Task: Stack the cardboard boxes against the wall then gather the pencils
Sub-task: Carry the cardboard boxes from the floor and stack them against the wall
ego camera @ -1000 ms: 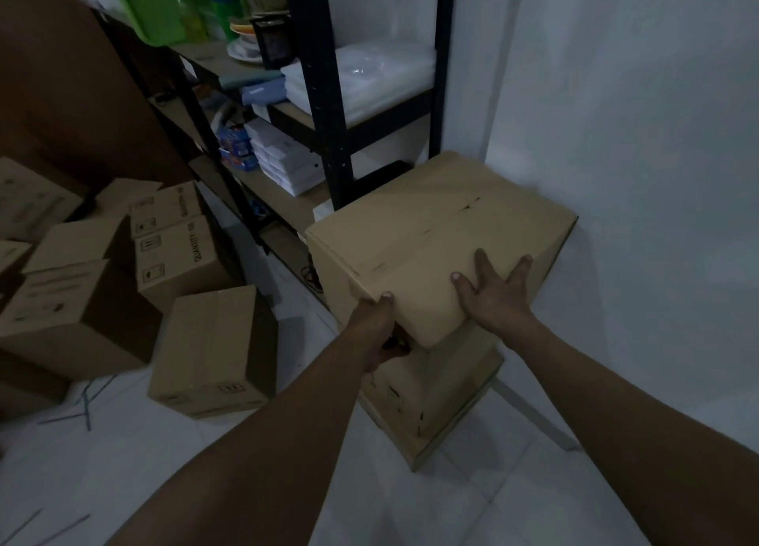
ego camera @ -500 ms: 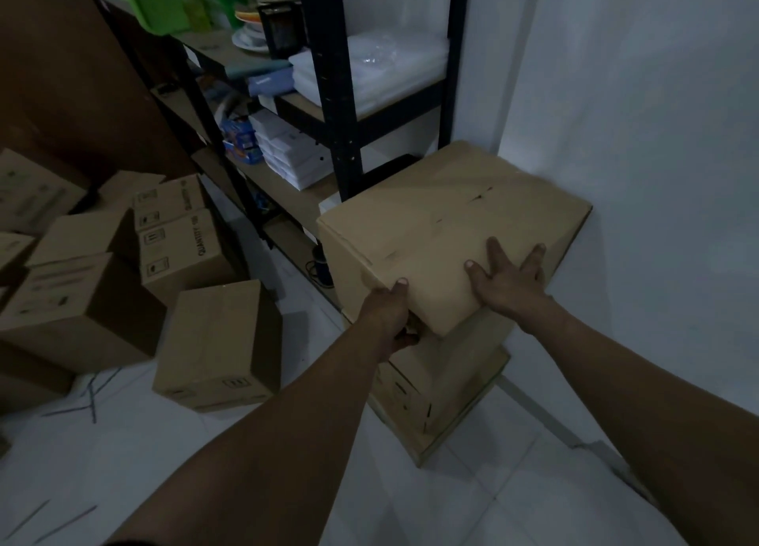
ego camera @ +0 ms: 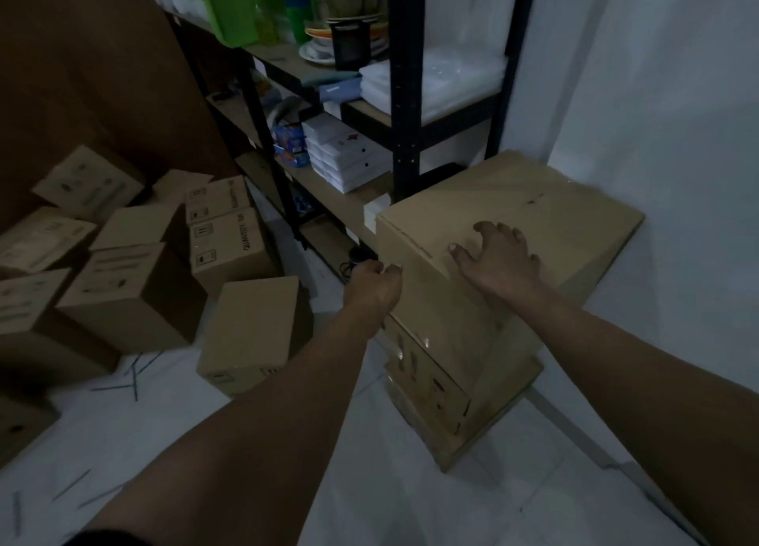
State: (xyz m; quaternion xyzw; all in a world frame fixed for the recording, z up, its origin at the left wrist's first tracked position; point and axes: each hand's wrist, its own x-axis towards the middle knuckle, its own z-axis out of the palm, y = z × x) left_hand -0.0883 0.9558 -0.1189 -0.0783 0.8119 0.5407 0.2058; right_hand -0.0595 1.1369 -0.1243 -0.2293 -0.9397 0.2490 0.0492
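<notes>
Now the top box (ego camera: 566,217) sits on a stack (ego camera: 431,389) of more cardboard boxes on the floor (ego camera: 369,496), with its right corner at the white wall (ego camera: 677,155) and its back end just beside the black shelf (ego camera: 404,93). The right hand (ego camera: 499,262) lies palm down on the box's top near the front edge, fingers spread and straight, gripping nothing. The left hand (ego camera: 376,284) is at the box's near left corner with its fingers curled in; whether it holds the edge or only touches it cannot be told in the dim light. Both bare forearms reach in from the bottom of the view. To the left, well apart from the stack, loose boxes (ego camera: 135,295) lie in a rough heap, one standing alone nearer the stack. Thin dark pencils (ego camera: 131,375) are scattered on the white tiles in front of the heap, with a few more towards the lower left corner. The shelf carries white packets, dishes and green plastic items.
</notes>
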